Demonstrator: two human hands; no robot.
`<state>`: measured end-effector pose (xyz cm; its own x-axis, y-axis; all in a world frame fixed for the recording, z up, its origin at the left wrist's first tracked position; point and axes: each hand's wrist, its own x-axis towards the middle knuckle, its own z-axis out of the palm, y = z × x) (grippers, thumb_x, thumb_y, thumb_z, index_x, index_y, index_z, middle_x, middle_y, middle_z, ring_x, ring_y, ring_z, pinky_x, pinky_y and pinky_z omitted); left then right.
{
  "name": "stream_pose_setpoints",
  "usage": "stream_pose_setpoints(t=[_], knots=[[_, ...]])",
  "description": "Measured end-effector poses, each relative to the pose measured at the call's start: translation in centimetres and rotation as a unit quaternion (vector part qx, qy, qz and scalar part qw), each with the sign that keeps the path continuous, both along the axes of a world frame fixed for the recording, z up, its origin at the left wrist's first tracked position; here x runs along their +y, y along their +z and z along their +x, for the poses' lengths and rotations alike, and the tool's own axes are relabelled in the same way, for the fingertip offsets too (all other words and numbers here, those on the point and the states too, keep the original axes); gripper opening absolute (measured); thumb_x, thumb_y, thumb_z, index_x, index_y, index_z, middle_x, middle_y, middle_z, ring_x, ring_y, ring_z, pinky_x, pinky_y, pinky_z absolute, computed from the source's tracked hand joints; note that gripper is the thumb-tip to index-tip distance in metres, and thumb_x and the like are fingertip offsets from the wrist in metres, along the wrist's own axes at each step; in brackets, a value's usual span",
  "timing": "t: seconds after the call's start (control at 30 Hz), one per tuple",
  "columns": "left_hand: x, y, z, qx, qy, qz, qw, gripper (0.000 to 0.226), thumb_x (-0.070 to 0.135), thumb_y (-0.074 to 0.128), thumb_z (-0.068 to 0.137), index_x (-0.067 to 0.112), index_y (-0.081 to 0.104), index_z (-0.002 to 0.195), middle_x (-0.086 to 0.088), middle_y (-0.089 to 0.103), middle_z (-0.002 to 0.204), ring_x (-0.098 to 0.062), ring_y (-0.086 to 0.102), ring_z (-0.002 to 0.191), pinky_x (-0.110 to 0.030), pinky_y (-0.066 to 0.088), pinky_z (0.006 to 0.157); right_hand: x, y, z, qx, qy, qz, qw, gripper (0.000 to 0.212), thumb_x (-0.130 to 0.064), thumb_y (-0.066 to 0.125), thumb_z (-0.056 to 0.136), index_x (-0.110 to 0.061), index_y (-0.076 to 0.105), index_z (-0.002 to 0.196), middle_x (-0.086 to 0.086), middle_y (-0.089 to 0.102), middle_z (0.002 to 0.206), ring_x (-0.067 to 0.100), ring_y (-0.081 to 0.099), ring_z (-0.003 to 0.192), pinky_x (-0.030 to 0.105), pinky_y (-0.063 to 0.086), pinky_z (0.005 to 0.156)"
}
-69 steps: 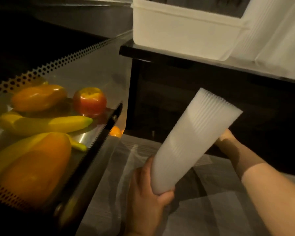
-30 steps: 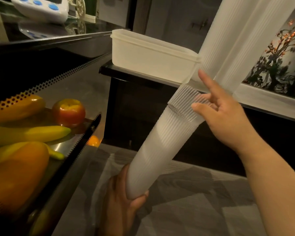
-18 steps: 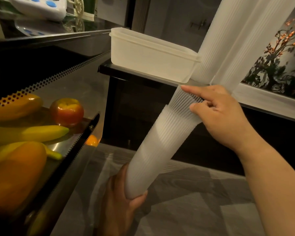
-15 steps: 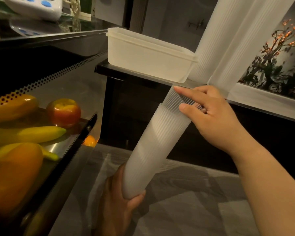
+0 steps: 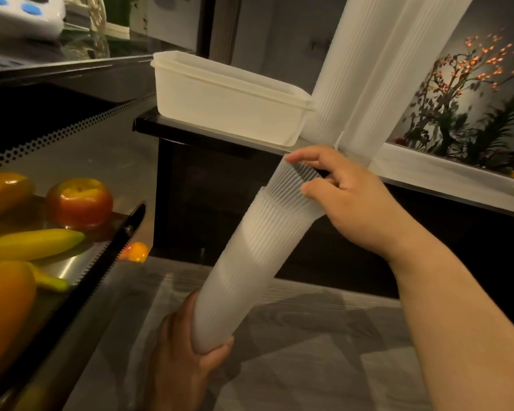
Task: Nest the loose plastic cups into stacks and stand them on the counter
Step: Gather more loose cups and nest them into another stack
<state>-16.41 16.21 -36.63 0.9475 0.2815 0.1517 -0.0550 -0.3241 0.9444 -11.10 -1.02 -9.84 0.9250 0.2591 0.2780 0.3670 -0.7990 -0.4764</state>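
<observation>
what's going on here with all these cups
A person is nesting ribbed translucent plastic cups. The left hand grips the bottom of a long tilted stack of cups, while the right hand holds the top cup, which sits only partly seated in the stack. Two taller finished stacks of the same cups already stand on the dark counter beside a white rectangular plastic tub.

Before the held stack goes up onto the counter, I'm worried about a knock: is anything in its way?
Yes. Two tall cup stacks and a white tub stand at the counter edge directly above the held stack.
</observation>
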Motion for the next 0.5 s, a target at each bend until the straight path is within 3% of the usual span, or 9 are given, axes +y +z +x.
stream_pose_setpoints(t=[0.13,0.27,0.5], knots=[[-0.2,0.1,0.0,-0.013,0.016,-0.007,1.0,0.104,0.022,0.097,0.049,0.047,0.041,0.132,0.002,0.046,0.113,-0.015,0.048,0.097,-0.035,0.042,0.084,0.6,-0.8,0.4,-0.006,0.009,-0.013,1.0,0.035,-0.039,0.043,0.098,-0.054,0.044,0.13,-0.016,0.045,0.131,0.002,0.043,0.113,0.011,0.031,0.078],[-0.4,0.1,0.2,-0.021,0.032,-0.006,0.999,0.106,0.017,0.098,0.048,0.044,0.04,0.133,0.004,0.044,0.115,-0.015,0.045,0.099,-0.037,0.042,0.087,1.4,-1.9,0.8,0.005,0.013,-0.036,0.999,0.057,-0.073,0.039,0.086,-0.057,0.032,0.14,-0.018,0.033,0.137,-0.002,0.038,0.115,0.009,0.031,0.075],[-0.5,-0.3,0.2,-0.016,0.03,-0.006,0.999,0.1,0.019,0.097,0.047,0.053,0.046,0.126,0.002,0.049,0.113,-0.017,0.051,0.098,-0.034,0.041,0.085,0.8,-1.4,1.7,-0.01,-0.004,-0.052,0.999,0.046,-0.05,0.044,0.097,-0.051,0.035,0.142,-0.009,0.052,0.12,0.004,0.048,0.106,0.008,0.03,0.076]])
